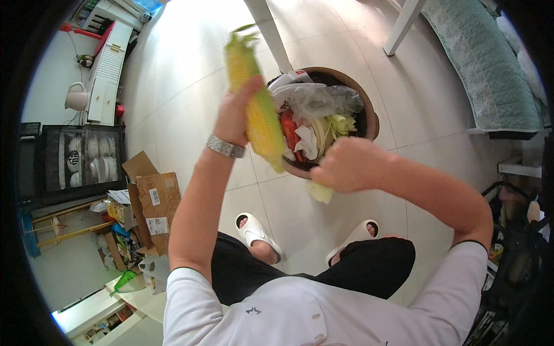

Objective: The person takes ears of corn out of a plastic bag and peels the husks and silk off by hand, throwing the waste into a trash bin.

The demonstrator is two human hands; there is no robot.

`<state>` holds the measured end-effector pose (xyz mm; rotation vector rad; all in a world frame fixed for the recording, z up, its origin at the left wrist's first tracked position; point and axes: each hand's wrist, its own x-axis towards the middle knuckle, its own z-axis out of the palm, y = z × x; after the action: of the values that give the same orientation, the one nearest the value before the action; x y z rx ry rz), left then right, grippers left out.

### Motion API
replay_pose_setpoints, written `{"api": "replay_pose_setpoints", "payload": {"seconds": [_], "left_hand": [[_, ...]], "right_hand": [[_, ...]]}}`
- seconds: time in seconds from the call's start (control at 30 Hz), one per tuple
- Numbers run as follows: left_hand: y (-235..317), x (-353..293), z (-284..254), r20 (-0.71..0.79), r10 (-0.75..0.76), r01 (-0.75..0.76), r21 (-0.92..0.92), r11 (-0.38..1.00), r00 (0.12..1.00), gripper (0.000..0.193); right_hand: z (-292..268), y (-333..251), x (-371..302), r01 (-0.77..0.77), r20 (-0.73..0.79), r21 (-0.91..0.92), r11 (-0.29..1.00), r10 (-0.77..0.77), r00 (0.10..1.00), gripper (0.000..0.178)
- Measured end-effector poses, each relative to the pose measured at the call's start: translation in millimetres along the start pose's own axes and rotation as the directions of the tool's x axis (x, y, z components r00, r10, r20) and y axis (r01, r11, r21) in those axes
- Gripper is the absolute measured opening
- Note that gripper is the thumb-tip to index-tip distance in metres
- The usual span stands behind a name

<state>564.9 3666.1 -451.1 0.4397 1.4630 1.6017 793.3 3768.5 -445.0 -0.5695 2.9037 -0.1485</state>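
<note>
My left hand [235,114] is wrapped round the middle of an ear of corn [264,131]. Yellow kernels are bare over much of the ear, while green husk still lies along one side and at its far tip. My right hand [353,165] is closed at the near right of a round brown bin [374,122]. A pale yellow-green corn husk [321,192] sticks out below its fingers. Inside the bin are a clear plastic bag [323,99], leafy green scraps [341,124], something red [288,130] and crumpled white paper [306,142].
A white table leg [270,36] stands just beyond the bin. An opened cardboard box [158,202] is at the left, near a dark rack of dishes [86,158]. My feet in white slippers [254,230] are on the tiled floor. A bed with a grey-green cover [479,63] is far right.
</note>
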Motion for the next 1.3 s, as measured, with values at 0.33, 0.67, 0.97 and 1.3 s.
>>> {"api": "replay_pose_setpoints", "payload": {"seconds": [0.33,0.67,0.97,1.3], "left_hand": [[-3,-8,2,0.026,0.002,-0.003,0.009,1.0,1.0,0.035],[-39,-20,41,0.06,0.095,-0.107,0.249,0.962,0.994,0.04],[-49,-28,66,0.147,0.155,-0.192,0.29,0.938,0.977,0.049],[-51,-33,56,0.186,0.144,-0.17,0.132,0.977,0.972,0.053]], "right_hand": [[60,73,14,-0.32,-0.28,0.19,0.928,0.364,0.888,0.063],[38,50,16,-0.162,-0.361,0.847,0.506,0.772,0.523,0.066],[-13,59,62,-0.101,-0.064,0.988,0.116,0.909,0.412,0.067],[16,72,65,-0.134,-0.131,0.976,0.171,0.954,0.27,0.056]]}}
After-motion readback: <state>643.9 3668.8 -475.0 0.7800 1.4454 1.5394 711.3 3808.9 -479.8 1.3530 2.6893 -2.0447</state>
